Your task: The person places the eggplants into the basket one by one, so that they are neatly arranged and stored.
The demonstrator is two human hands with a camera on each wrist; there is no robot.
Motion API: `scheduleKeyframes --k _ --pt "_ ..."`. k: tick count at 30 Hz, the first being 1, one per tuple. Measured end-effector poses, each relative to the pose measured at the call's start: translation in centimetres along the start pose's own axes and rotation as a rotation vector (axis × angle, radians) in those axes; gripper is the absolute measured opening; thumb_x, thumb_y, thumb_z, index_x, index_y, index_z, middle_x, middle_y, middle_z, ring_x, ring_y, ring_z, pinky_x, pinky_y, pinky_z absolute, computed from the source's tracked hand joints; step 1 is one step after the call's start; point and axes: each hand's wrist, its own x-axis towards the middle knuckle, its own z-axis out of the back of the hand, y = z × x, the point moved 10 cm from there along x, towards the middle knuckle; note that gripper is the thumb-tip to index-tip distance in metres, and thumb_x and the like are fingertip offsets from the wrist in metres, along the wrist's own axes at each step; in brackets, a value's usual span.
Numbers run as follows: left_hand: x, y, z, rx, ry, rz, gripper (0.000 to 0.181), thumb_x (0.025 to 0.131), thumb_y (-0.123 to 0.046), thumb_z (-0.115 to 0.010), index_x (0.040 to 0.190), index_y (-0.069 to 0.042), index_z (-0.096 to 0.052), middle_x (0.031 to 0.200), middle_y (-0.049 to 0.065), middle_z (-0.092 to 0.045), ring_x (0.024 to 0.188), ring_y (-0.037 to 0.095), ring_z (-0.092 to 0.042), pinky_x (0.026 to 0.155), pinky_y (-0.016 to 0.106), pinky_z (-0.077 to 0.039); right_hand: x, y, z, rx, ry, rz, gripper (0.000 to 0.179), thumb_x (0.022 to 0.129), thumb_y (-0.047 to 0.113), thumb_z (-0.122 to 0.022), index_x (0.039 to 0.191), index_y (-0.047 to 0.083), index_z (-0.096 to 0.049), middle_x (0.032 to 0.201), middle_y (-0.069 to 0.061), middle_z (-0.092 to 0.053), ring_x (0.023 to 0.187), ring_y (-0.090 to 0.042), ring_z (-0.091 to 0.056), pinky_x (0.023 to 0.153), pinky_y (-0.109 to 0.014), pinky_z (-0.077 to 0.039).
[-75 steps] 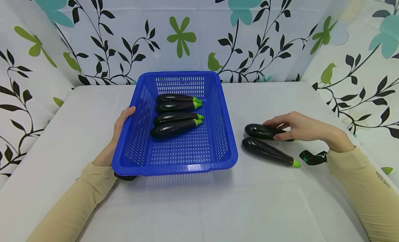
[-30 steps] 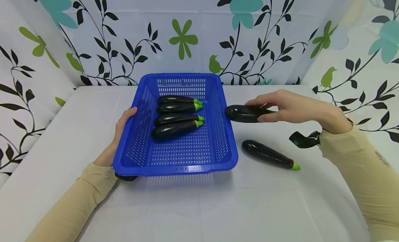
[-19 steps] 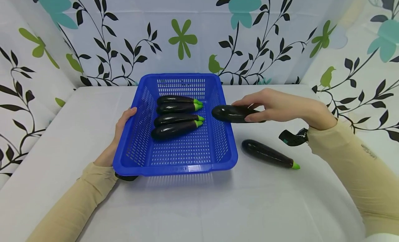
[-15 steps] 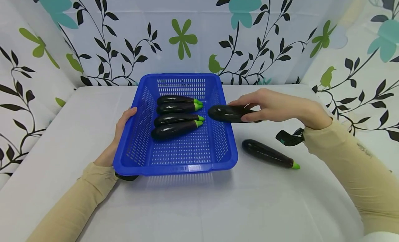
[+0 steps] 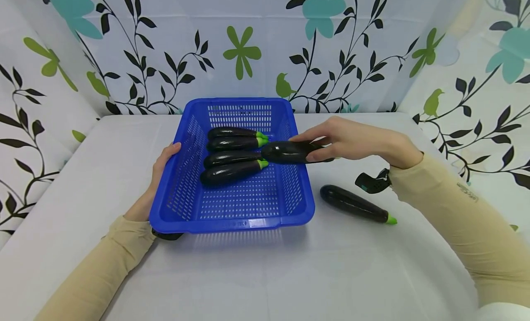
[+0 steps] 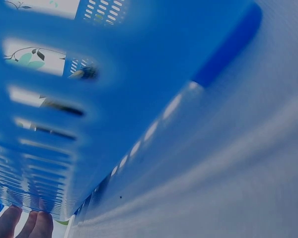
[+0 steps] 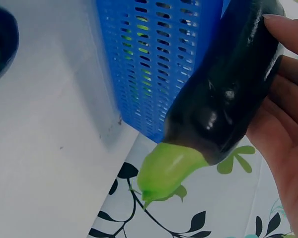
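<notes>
A blue plastic basket (image 5: 248, 224) with slotted walls stands on the table, tilted toward the viewer. My left hand (image 5: 157, 174) holds its left side, fingertips at the rim; in the left wrist view the fingers (image 6: 42, 225) lie against the slotted wall. Several dark eggplants (image 5: 232, 173) with green stem ends lie side by side inside. My right hand (image 5: 352, 139) grips another eggplant (image 5: 285, 152) from above, over the basket's right rim. In the right wrist view its green stem end (image 7: 169, 171) points away from the basket. One more eggplant (image 5: 354, 203) lies on the table at right.
A white cloth covers the table (image 5: 265, 275). Behind and at both sides hang curtains (image 5: 248, 54) printed with leaves and flowers. A black wrist device (image 5: 372, 180) hangs below the right wrist.
The right hand has lifted one eggplant off the table at right and carried it leftward over the basket's right rim. The left hand and basket have stayed in place.
</notes>
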Motion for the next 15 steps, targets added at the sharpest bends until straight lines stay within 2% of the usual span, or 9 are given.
scheduleKeyframes --k 5,7,11,15 --pt "0.0 0.0 0.1 0.002 -0.006 0.006 0.066 0.101 -0.046 -0.031 0.16 -0.03 -0.007 0.162 0.007 -0.011 0.147 0.025 -0.013 0.119 0.053 -0.004 0.8 0.7 -0.3 -0.018 0.005 0.005 0.044 0.097 0.016 -0.064 0.141 0.016 -0.059 0.118 0.0 -0.071 0.101 -0.013 -0.065 0.091 -0.036 -0.054" --pt "0.0 0.0 0.1 -0.006 -0.007 0.007 0.066 0.101 -0.046 -0.031 0.16 -0.03 -0.008 0.162 0.008 -0.011 0.146 0.026 -0.014 0.119 0.053 -0.005 1.2 1.3 -0.4 -0.045 0.007 0.017 0.044 0.097 0.016 -0.065 0.141 0.016 -0.059 0.11 0.002 -0.072 0.093 -0.012 -0.065 0.082 -0.033 -0.054" --pt "0.0 0.0 0.0 -0.001 0.005 0.006 0.066 0.101 -0.046 -0.03 0.16 -0.031 -0.006 0.163 0.007 -0.009 0.148 0.026 -0.012 0.12 0.054 -0.003 2.0 2.5 -0.7 -0.093 0.025 0.057 0.043 0.096 0.017 -0.066 0.139 0.016 -0.061 0.096 0.005 -0.07 0.073 -0.01 -0.058 0.063 -0.027 -0.046" --pt "0.0 0.0 -0.1 -0.002 0.026 -0.001 0.065 0.102 -0.046 -0.028 0.16 -0.029 -0.006 0.161 0.008 -0.011 0.147 0.026 -0.013 0.119 0.052 -0.006 2.8 3.4 -1.0 -0.104 0.058 0.085 0.043 0.096 0.018 -0.066 0.138 0.014 -0.061 0.089 0.006 -0.067 0.064 -0.011 -0.051 0.056 -0.026 -0.04"
